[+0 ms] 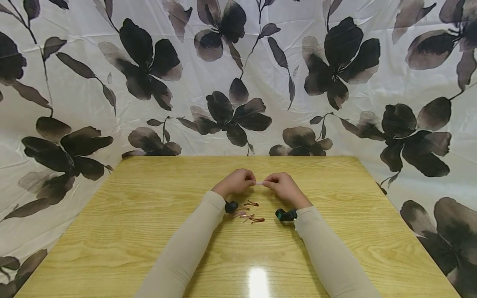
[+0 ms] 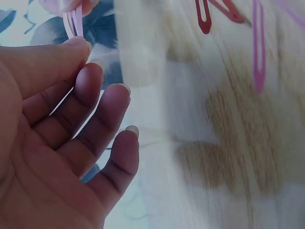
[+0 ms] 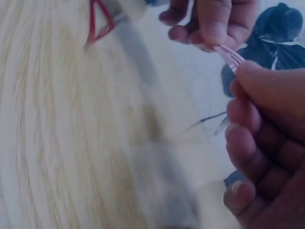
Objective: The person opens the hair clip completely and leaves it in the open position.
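Between my two hands is a small pale pink hair clip, a snap clip with slim prongs. Thumb and forefinger of my left hand pinch one end of it. My right hand pinches the other end with thumb and fingertip. Both hands are raised over the far half of the table, close together. In the left wrist view the clip's middle shows between the fingertips, while its ends are covered. Several red and pink hair clips lie on the table nearer the body, below the hands.
A light wooden table spreads under the arms. Behind it hangs a white cloth with dark flowers. Loose clips include a pink one and a red one. Each wrist carries a black band.
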A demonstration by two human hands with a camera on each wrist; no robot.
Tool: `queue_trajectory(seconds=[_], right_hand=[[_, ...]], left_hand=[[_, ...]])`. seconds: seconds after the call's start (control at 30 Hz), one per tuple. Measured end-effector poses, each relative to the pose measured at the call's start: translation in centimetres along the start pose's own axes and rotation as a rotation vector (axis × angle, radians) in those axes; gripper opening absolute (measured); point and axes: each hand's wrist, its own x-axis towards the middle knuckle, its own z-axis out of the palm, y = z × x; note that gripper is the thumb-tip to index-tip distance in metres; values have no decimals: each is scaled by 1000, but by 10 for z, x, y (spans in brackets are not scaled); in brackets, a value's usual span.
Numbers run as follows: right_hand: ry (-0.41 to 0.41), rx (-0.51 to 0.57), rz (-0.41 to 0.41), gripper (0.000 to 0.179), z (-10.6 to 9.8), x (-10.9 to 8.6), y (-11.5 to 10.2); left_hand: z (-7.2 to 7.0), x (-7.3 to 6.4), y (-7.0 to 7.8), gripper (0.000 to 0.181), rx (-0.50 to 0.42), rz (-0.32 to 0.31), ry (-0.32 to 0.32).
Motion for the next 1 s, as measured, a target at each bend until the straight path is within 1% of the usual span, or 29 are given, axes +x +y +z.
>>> queue_trajectory(seconds=[0.2, 0.33, 0.43, 0.57, 0.73, 0.87, 1.0], right_hand=[[-34, 108, -4, 32, -2, -2, -2], [-47, 176, -6, 34, -3, -6, -4], [-37, 201, -2, 35, -2, -9, -5], [0, 194, 7, 33, 1, -12, -7], [40, 174, 28, 29, 6, -17, -10], [38, 172, 30, 26, 11, -20, -11], [38, 156, 12, 20, 16, -21, -11]], left_hand=[[-3, -10, 1, 15, -72, -24, 29], [-5, -15, 3, 17, -81, -31, 38], [-5, -20, 4, 19, -89, -27, 49], [-3, -26, 5, 20, -108, -22, 82], [2, -35, 4, 23, -111, -39, 109], [5, -41, 2, 25, -125, -62, 120], [6, -46, -1, 27, -140, -82, 118]])
